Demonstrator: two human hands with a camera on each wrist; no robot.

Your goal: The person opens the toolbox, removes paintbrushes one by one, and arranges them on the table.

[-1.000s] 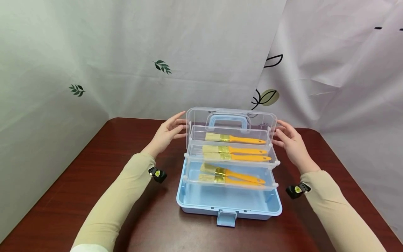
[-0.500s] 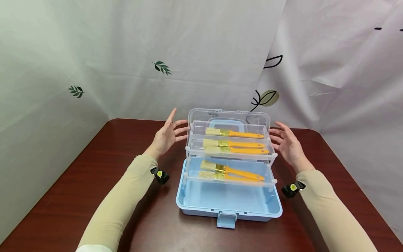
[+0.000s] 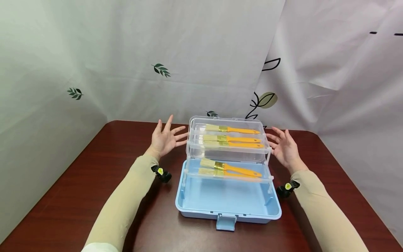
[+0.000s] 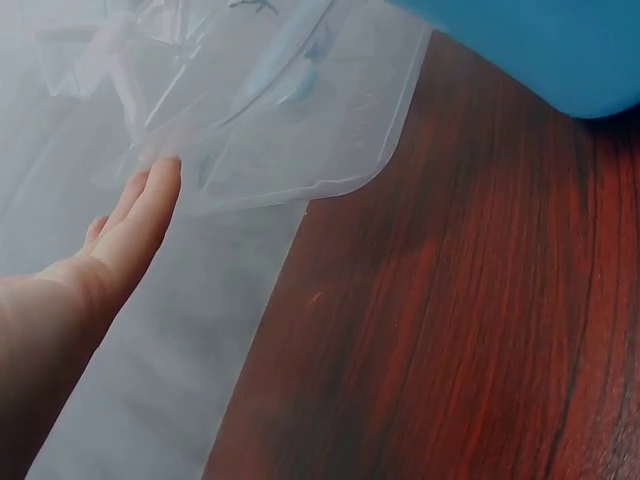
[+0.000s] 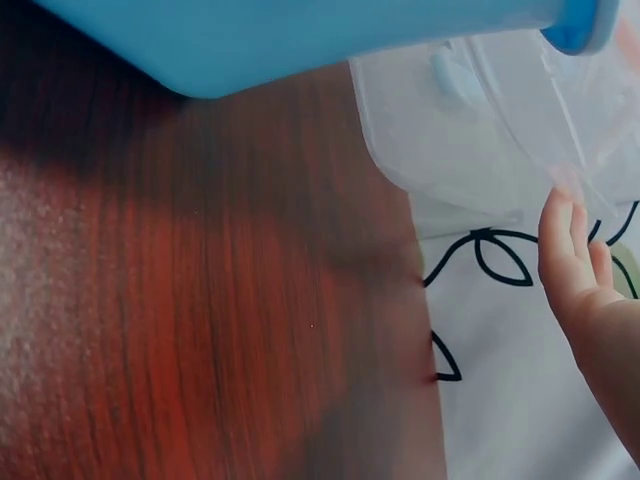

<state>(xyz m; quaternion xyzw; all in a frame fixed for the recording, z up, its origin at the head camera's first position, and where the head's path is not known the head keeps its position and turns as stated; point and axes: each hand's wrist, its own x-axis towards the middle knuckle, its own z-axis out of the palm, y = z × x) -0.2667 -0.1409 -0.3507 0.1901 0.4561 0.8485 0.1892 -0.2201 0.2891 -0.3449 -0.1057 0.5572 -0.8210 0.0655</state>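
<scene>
A light blue toolbox [image 3: 226, 199] stands unfolded on the table, its clear lid [image 3: 196, 154] leaning back behind the raised trays. Paintbrushes with yellow-orange handles lie in the tiers: one brush [image 3: 242, 131] at the top, two in the middle tray [image 3: 195, 143], two in the lower tray [image 3: 192, 172]. My left hand [image 3: 164, 140] is spread at the left side, fingertips at the clear plastic [image 4: 340, 140]. On the opposite side my right hand [image 3: 284, 148] has loosely extended fingers, their tips at the plastic's edge [image 5: 420, 140]. Neither hand grips anything.
The dark red-brown wooden table [image 3: 126, 150] extends around the box. A pale curtain [image 3: 201, 52] with printed leaves hangs behind it. The unfastened blue latch [image 3: 226, 222] juts from the box's front. A black wrist camera sits on each sleeve.
The clear lid has tipped farther back and down, its handle now out of sight in the head view. The trays have shifted slightly back with it. Both hands have followed, fingers spreading more.
</scene>
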